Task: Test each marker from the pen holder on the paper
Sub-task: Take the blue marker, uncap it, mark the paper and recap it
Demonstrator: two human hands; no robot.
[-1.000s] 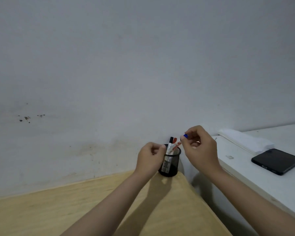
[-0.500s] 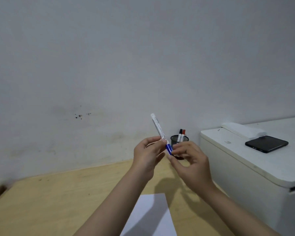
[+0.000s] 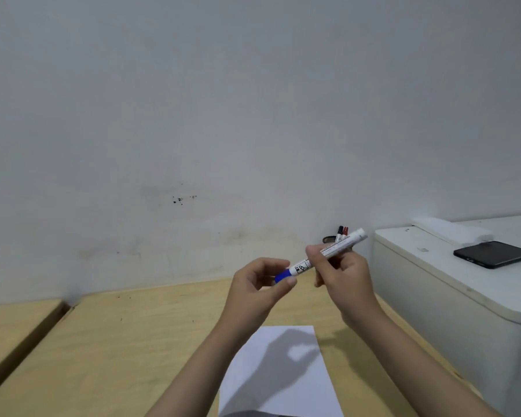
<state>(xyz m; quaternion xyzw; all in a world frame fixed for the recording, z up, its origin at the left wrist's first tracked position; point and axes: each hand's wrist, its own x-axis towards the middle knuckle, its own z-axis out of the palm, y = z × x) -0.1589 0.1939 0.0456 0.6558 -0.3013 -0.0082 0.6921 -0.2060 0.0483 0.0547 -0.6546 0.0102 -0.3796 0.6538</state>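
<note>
A white marker [image 3: 340, 245] with a blue cap [image 3: 282, 276] is held above the wooden table, lying nearly level. My right hand [image 3: 342, 275] grips its barrel. My left hand [image 3: 259, 285] pinches the blue cap between thumb and fingers. Behind my right hand stands the black mesh pen holder [image 3: 328, 239], mostly hidden, with a black-capped marker [image 3: 340, 230] and a red-capped marker [image 3: 345, 230] sticking up from it. A white sheet of paper [image 3: 280, 371] lies on the table below my hands.
A white cabinet [image 3: 451, 296] stands to the right of the wooden table [image 3: 118, 341], with a black phone [image 3: 494, 254] and a white folded cloth [image 3: 451, 231] on top. A grey wall rises behind. A gap splits the table surface at the left.
The blue marker came out of the holder and swung from upright to nearly level. My right hand moved to the barrel and my left to the blue cap. The view dropped, showing the paper.
</note>
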